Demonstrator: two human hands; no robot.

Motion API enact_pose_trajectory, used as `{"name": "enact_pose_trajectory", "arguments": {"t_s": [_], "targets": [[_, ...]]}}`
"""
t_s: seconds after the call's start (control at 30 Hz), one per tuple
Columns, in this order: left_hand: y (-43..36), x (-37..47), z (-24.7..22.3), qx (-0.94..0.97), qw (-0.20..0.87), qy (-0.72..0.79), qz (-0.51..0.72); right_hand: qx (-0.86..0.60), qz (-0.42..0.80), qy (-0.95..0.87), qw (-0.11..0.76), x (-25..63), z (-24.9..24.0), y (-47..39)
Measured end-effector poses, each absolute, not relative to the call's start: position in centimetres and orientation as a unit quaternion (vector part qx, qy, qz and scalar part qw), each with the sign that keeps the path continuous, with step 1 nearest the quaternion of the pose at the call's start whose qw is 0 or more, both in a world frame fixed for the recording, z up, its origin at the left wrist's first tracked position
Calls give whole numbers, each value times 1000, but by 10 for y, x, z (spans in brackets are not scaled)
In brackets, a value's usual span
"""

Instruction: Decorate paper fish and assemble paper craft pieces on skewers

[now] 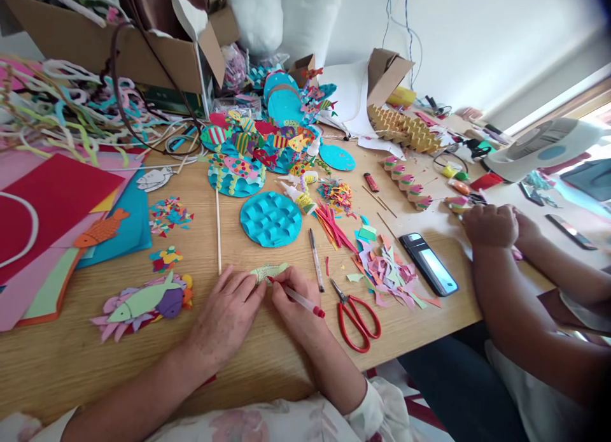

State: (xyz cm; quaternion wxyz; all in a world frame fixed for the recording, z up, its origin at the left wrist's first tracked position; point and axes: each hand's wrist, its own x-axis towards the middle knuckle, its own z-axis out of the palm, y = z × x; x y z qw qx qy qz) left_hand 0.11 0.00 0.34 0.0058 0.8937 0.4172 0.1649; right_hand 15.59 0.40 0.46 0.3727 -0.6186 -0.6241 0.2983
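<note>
Right hand (296,299) grips red pen (304,301), tip at green paper fish (267,271) on table (267,359) between hands; left hand (230,305) lies open at its edge. Pin fish flat, stroke lightly.

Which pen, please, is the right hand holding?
The red-ended pen, its tip at the green paper fish; the black-ended pen lies on the table.

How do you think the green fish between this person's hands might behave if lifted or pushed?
The fish is probably light, since it looks like a small paper cut-out. Being seemingly thin, it would likely flex when lifted. Lying flat, it seems more apt to slide than roll if pushed.
</note>
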Motion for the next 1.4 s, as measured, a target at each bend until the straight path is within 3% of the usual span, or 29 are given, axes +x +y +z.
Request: {"name": "enact_pose_trajectory", "arguments": {"t_s": [1.4], "targets": [[-1,3,2,895,-17,425,131,-631,287,-611,382,159,5,4]]}}
